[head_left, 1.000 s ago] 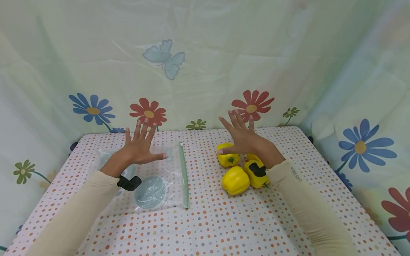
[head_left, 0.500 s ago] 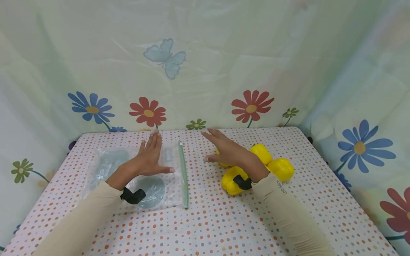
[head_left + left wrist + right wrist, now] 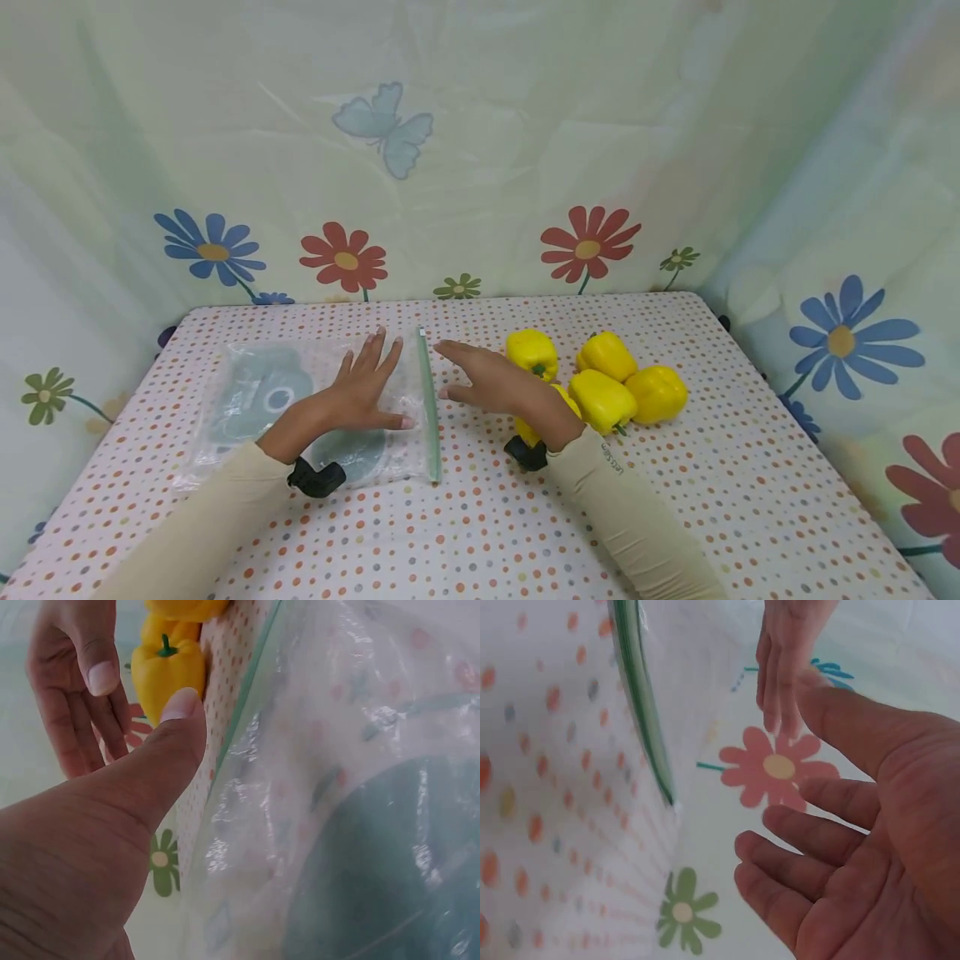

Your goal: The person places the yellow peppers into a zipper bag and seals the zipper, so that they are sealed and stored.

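A clear plastic zip bag (image 3: 225, 417) with pale blue-green printed shapes lies flat on the left of the table. Its green zip strip (image 3: 431, 417) runs along the right side. My left hand (image 3: 356, 400) is over the bag, fingers spread and thumb pointing right. Just right of the strip is my right hand (image 3: 487, 379), fingers extended toward the left hand and nothing in its palm (image 3: 885, 900). Several yellow bell peppers (image 3: 602, 400) sit in a group on the right; one is partly hidden behind the right wrist.
A white table (image 3: 480, 533) with coloured dots carries everything. Behind it and along both sides hangs a curtain (image 3: 487, 167) printed with flowers and a butterfly. Both wrists wear black straps (image 3: 317, 479).
My right hand has moved left from above the peppers to beside the zip strip, uncovering more peppers. My left hand has shifted right and lower over the bag.
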A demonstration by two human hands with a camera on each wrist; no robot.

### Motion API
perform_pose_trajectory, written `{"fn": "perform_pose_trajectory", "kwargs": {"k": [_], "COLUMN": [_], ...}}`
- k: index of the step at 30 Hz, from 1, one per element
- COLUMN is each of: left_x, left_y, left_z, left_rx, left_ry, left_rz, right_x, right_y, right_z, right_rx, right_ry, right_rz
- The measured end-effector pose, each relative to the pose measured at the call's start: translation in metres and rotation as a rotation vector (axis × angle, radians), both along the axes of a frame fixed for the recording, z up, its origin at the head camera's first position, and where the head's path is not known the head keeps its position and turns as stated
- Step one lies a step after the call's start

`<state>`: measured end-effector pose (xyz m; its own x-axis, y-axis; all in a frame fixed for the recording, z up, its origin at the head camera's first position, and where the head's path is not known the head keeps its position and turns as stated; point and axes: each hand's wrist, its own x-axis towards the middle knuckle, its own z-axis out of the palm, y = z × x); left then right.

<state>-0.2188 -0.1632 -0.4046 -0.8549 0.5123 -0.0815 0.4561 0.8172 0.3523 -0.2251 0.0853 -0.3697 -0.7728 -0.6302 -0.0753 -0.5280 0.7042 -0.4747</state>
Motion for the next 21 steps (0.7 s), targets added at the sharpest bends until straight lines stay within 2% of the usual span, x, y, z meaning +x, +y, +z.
{"fn": "perform_pose_trajectory", "kwargs": {"k": [5,11,16,21], "left_x": [0.002,0.002,0.004,0.007], "left_y": [0.002,0.003,0.001,-0.006], "left_z": [-0.010,-0.022,-0.031,-0.041], "left_rx": [0.011,-0.021,0.052,0.120], "left_ry": [-0.025,-0.076,-0.135,-0.094], "left_rz": [0.007,0.027,0.018,-0.011], "right_x": [0.004,0.004,0.003,0.008], "right_y": [-0.008,-0.010,-0.009,-0.012], "right_z": [-0.015,-0.023,-0.031,-0.038], "right_rx": [-0.042,-0.027,-0.003,0.035], "right_ry": [-0.012,-0.037,-0.081,-0.086], "right_rz": [0.032,-0.010,-0.014,0.004]}}
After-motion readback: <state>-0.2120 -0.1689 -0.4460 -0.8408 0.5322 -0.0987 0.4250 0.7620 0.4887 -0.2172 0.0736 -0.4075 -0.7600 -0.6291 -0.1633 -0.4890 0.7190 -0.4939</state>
